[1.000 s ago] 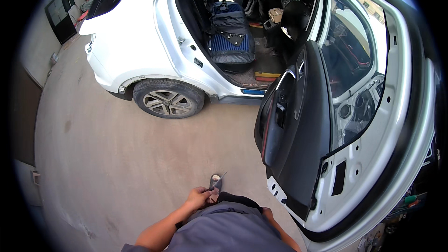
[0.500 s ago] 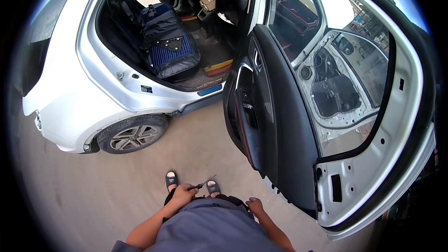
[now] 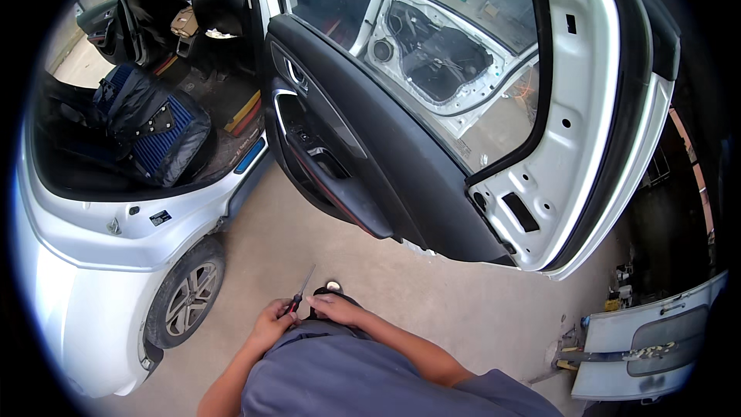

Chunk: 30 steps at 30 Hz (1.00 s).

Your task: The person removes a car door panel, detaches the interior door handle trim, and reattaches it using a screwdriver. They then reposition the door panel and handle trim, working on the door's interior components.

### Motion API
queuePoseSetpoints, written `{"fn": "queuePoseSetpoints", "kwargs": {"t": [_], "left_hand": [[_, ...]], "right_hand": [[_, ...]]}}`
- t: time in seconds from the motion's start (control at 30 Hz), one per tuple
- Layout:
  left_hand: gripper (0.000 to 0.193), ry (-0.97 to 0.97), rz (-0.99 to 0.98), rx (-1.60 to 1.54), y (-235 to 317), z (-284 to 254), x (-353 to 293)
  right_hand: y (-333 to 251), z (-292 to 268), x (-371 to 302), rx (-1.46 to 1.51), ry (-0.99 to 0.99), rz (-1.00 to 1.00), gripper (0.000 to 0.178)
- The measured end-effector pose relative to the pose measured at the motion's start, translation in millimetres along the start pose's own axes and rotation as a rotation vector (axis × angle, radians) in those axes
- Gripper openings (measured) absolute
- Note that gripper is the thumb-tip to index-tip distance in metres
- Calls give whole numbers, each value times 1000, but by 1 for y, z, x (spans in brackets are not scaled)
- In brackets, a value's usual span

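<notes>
My left hand [image 3: 272,323] is closed around the red-and-black handle of a screwdriver [image 3: 296,300], held in front of my waist with its thin shaft pointing up and away. Close beside the handle is my right hand [image 3: 338,309], its fingers curled together; whether they pinch anything small is hidden. Ahead of me a white car's rear door [image 3: 587,177] stands wide open. Its dark inner trim panel [image 3: 386,162] faces me, apart from both hands.
At the left are the car's rear wheel [image 3: 189,297] and the rear seat [image 3: 166,135], with a black bag on it. Through the window shows a front door [image 3: 440,62] stripped of its trim. A detached white vehicle panel [image 3: 644,347] lies at the right on the concrete floor [image 3: 478,309].
My view has turned right, so the car sits farther left. My right hand has come from my side across to the left hand, which still holds the screwdriver, now pointing more upright.
</notes>
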<state>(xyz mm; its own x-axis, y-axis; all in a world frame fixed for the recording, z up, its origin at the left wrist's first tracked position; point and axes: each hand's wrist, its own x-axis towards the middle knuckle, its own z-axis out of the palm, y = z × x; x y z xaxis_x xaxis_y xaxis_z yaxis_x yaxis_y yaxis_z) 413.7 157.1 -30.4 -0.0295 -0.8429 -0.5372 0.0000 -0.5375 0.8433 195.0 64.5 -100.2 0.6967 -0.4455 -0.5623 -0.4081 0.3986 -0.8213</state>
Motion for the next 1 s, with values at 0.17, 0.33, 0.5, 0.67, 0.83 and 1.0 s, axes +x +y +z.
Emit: {"fn": "queuePoseSetpoints", "kwargs": {"t": [0.17, 0.33, 0.5, 0.67, 0.83, 1.0], "left_hand": [[53, -213, 41, 53, 32, -4, 22], [60, -343, 198, 104, 49, -7, 37], [63, -481, 92, 131, 55, -7, 50], [63, -602, 36, 109, 28, -5, 56], [67, -605, -69, -25, -1, -2, 52], [67, -532, -108, -132, -23, -11, 59]], "right_hand": [[-45, -3, 11, 343, -151, 91, 41], [-63, 1, 12, 485, -22, -4, 36], [-64, 6, -19, 537, 175, 27, 37], [-32, 28, -27, 523, 324, 81, 39], [-6, 51, -34, 457, 418, 189, 43], [-23, 38, -25, 318, 398, 321, 42]]}}
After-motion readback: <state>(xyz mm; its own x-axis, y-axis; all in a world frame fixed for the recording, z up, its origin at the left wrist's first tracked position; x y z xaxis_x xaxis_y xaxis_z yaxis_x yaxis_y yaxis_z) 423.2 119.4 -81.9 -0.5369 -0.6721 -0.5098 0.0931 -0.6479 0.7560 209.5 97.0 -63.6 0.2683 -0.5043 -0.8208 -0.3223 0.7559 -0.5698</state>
